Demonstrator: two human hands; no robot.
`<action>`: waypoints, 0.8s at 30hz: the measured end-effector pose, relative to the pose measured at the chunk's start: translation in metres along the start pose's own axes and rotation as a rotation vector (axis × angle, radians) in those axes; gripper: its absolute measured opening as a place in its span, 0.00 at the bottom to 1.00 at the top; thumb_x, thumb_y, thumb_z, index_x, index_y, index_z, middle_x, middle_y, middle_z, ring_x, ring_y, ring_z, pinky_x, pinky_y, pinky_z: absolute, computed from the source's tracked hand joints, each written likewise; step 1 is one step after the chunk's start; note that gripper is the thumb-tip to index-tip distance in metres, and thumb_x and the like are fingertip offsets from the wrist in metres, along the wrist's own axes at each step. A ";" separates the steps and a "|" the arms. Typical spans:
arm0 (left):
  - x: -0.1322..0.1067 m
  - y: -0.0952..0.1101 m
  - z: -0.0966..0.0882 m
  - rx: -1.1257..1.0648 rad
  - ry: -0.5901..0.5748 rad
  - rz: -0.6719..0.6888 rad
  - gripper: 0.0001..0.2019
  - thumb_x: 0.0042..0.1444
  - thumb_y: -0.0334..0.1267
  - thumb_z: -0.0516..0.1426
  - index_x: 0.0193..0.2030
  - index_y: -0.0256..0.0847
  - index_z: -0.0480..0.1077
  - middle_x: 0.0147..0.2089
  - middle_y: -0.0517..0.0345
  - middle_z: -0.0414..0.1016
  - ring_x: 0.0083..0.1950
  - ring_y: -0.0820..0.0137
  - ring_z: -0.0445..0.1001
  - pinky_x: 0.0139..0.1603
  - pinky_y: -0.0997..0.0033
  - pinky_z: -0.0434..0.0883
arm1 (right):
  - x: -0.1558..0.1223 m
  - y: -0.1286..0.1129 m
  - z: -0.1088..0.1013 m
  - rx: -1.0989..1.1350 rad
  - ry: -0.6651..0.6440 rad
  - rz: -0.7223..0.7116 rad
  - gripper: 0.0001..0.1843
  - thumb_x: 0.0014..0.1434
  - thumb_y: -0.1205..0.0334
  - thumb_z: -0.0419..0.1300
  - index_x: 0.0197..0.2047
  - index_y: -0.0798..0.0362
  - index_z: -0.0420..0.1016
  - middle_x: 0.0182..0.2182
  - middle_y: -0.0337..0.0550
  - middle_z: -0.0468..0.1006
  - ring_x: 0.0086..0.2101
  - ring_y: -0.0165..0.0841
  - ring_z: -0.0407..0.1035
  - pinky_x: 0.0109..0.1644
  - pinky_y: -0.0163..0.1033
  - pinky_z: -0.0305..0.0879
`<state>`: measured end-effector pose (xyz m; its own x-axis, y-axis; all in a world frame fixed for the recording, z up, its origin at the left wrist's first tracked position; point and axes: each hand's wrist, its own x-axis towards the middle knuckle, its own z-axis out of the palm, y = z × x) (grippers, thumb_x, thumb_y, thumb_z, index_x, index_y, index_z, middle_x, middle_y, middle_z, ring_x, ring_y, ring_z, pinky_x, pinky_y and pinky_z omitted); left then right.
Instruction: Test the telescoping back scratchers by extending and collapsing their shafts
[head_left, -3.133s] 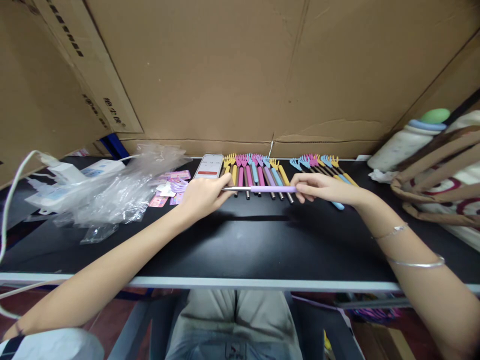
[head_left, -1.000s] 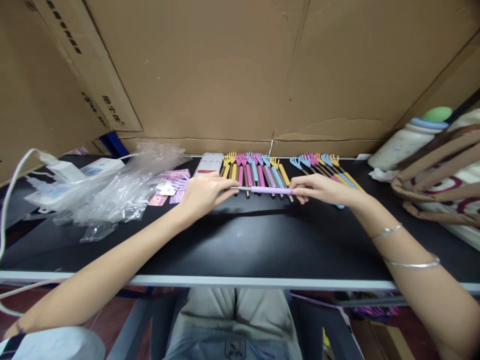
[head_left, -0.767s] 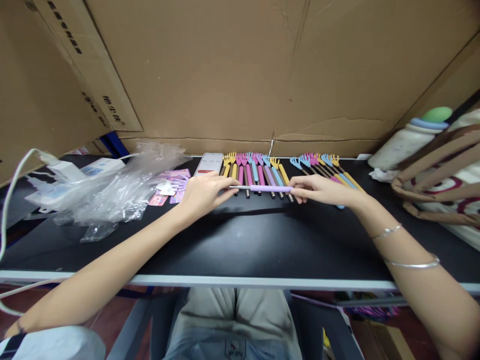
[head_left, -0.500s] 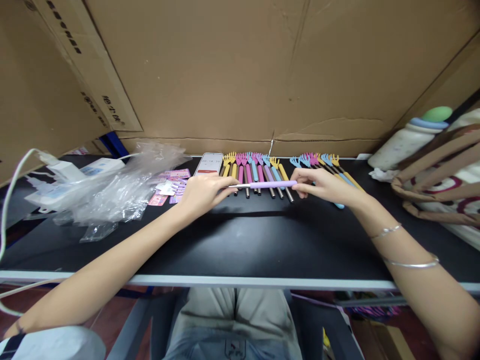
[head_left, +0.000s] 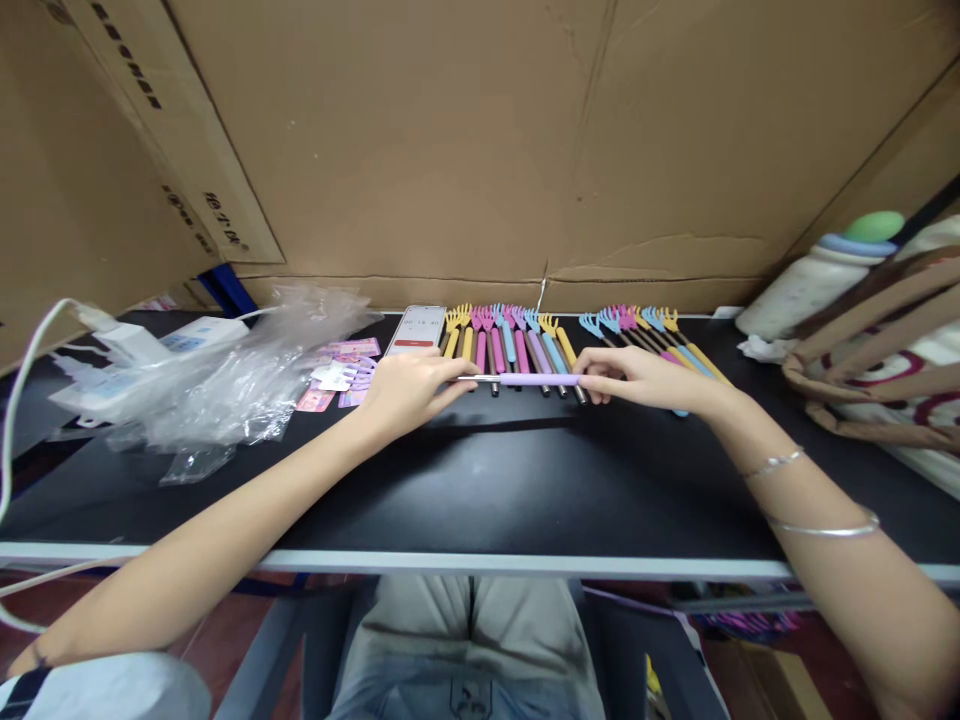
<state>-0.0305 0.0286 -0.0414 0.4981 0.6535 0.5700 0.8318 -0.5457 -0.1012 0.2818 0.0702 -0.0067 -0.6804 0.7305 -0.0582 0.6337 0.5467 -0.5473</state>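
Note:
Level above the black table is a back scratcher with a purple handle and a thin metal shaft. My left hand pinches the shaft at its left part. Purple claw prongs show just left of that hand; whether they join this shaft is hidden. At the handle's right end, my right hand pinches with thumb and fingers. Behind the held piece lies a row of back scratchers in yellow, pink, blue and purple, claws toward the wall. Another group of back scratchers lies behind my right hand.
Clear plastic bags and a white power strip lie at left. Pink cards and a phone sit beside my left hand. A white bottle and a bag with brown handles stand at right. Cardboard walls the back.
My right hand has moved slightly left and down, bringing the purple handle's right end lower and closer to my left hand. My left hand stays nearly in place.

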 end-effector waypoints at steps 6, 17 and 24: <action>0.000 0.000 0.001 -0.012 0.037 0.024 0.12 0.62 0.46 0.53 0.42 0.49 0.77 0.29 0.59 0.76 0.34 0.70 0.72 0.25 0.74 0.56 | -0.001 -0.002 -0.001 0.003 -0.005 -0.029 0.19 0.60 0.44 0.52 0.35 0.53 0.68 0.26 0.40 0.74 0.28 0.30 0.67 0.33 0.35 0.58; -0.001 0.001 0.002 -0.034 0.056 0.029 0.09 0.59 0.46 0.56 0.41 0.51 0.78 0.29 0.61 0.77 0.35 0.70 0.72 0.25 0.74 0.55 | 0.000 0.000 0.000 -0.003 -0.060 -0.018 0.21 0.63 0.45 0.47 0.32 0.53 0.67 0.26 0.41 0.72 0.29 0.31 0.67 0.37 0.37 0.61; 0.000 0.004 -0.001 -0.061 0.031 -0.008 0.08 0.58 0.45 0.57 0.40 0.49 0.76 0.31 0.64 0.78 0.34 0.72 0.73 0.25 0.74 0.56 | -0.001 -0.001 0.001 -0.015 0.079 -0.041 0.17 0.60 0.46 0.53 0.38 0.52 0.66 0.29 0.41 0.75 0.29 0.31 0.68 0.33 0.35 0.59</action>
<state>-0.0274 0.0262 -0.0409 0.4828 0.6421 0.5954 0.8190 -0.5719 -0.0473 0.2812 0.0686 -0.0066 -0.6748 0.7374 0.0303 0.6120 0.5821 -0.5354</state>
